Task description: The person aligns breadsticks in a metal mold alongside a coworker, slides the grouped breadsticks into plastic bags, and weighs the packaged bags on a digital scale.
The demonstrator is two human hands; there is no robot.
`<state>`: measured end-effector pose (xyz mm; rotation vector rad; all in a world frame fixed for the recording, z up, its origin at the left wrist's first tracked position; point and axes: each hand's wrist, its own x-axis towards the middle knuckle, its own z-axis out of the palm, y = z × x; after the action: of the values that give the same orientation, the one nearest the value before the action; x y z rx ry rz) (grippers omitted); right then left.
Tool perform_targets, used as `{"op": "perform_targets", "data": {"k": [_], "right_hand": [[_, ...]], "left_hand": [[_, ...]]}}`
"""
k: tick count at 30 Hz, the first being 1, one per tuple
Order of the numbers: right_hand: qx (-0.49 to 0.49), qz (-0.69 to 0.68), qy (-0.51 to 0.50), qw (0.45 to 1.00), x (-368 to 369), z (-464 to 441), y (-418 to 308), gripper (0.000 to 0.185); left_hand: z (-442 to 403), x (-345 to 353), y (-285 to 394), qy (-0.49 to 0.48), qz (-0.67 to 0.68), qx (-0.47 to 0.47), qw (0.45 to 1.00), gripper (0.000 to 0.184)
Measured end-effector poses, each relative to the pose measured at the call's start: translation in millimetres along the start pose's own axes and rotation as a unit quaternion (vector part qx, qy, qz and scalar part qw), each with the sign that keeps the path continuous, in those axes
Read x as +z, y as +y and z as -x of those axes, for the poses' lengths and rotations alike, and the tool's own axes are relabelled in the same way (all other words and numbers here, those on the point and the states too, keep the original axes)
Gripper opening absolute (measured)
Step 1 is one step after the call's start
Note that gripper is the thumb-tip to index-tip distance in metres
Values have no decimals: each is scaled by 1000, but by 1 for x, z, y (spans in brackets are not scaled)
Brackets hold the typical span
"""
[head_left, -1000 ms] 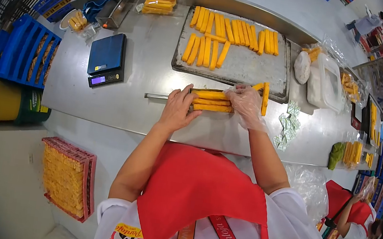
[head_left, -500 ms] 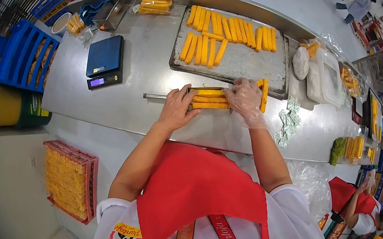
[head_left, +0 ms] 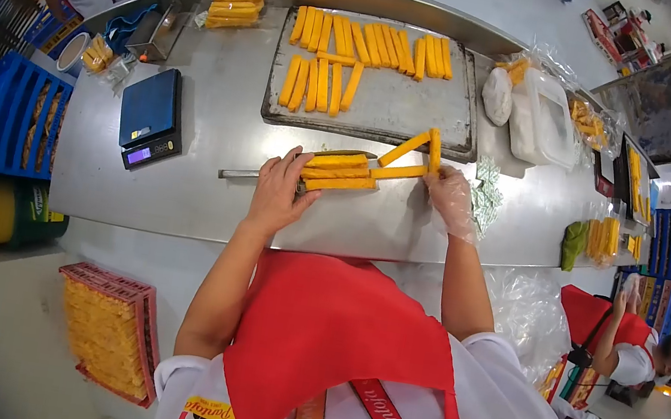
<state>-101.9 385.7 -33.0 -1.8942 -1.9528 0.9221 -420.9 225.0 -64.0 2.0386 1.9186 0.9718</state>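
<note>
My bare left hand (head_left: 275,196) wraps round the left end of a small stack of yellow breadsticks (head_left: 337,172). The stack lies in a narrow metal holder (head_left: 239,172), whose rod-like handle sticks out to the left; my fingers hide part of it. To the right, my right hand (head_left: 451,201), in a clear plastic glove, pinches the end of a loose breadstick (head_left: 400,172). Two more loose sticks lean together just above, one upright (head_left: 434,151) and one slanted (head_left: 404,148). Behind them, a dark baking tray (head_left: 402,114) bears rows of breadsticks.
A digital scale (head_left: 151,117) stands left on the steel table (head_left: 206,207). Bagged breadsticks (head_left: 235,11) lie at the back. Small green-white packets (head_left: 487,196) and a clear plastic tub (head_left: 546,124) are on the right. Other people work at both sides.
My right hand has drawn back to the right from over the stack, uncovering the loose breadsticks. My left hand stays at the stack's left end. The whole view has shifted slightly.
</note>
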Motion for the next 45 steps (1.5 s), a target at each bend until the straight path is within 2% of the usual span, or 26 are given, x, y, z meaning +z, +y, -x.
{"op": "perform_targets", "data": {"k": [3, 12, 14, 15, 18, 22, 24, 25, 27, 28, 30, 31, 33, 34, 35, 37, 38, 39, 41, 42, 43, 45], "right_hand": [[24, -87, 12, 996, -3, -3, 7, 39], [-95, -149, 74, 981, -4, 6, -2, 27], [-122, -261, -51, 956, 0, 9, -6, 24], [-123, -263, -58, 955, 1, 12, -15, 24], [-101, -194, -212, 953, 5, 24, -54, 24], [-133, -251, -258, 923, 38, 27, -67, 23], [-318, -69, -167, 931, 47, 27, -68, 24], [-319, -69, -167, 930, 47, 25, -66, 24], [-227, -145, -156, 950, 38, 15, -58, 28], [-229, -142, -157, 950, 31, 8, -50, 28], [-196, -24, -8, 980, 14, -8, -28, 32], [-198, -23, -6, 980, 12, -13, -16, 32], [-292, 58, -21, 954, 13, -14, -2, 34], [-252, 0, -70, 965, 13, -7, 2, 32], [-252, 0, -69, 965, 12, -3, 5, 32], [-232, -65, -62, 968, 13, -4, 16, 31], [-195, -148, -59, 968, 20, -7, 24, 30], [-195, -151, -60, 967, 20, -4, 21, 30], [-236, -132, -59, 961, 11, 9, 1, 29], [-262, -56, -62, 962, 6, 17, -18, 32], [-259, -57, -60, 962, 13, 22, -29, 32], [-381, 6, -44, 924, 30, 28, -49, 37]], "left_hand": [[-3, -3, -1, -8, 2, 1, 1000, 68], [-3, -5, 2, -15, 7, -5, 1000, 68], [-4, -6, 3, -19, 6, -12, 1000, 68], [-5, -6, 3, -21, 9, -10, 1000, 68], [-5, -6, 3, -23, 13, -10, 1000, 67], [-5, -6, 1, -24, 28, 3, 999, 68], [-5, -5, 2, -19, 26, 6, 999, 69], [-4, -5, 2, -15, 24, 11, 1000, 69], [-4, -6, 1, -11, 24, 12, 1000, 69], [-3, -5, 1, -9, 24, 14, 1000, 69], [-1, -4, -1, -12, 28, 10, 999, 68], [-1, -4, -1, -17, 30, 7, 999, 68], [-1, -4, -1, -14, 31, 8, 999, 68], [-1, -4, 0, -13, 31, 7, 999, 69], [-1, -4, 0, -13, 31, 7, 999, 69], [0, -7, -2, -26, 43, 1, 999, 69], [0, -8, -2, -27, 40, 1, 999, 69], [0, -8, -3, -27, 40, 3, 999, 69], [0, -9, -3, -30, 40, 7, 999, 68], [-1, -8, -1, -27, 43, 10, 999, 68], [-2, -7, 0, -22, 46, 13, 999, 67], [-3, -6, 2, -33, 51, 12, 998, 65]]}}
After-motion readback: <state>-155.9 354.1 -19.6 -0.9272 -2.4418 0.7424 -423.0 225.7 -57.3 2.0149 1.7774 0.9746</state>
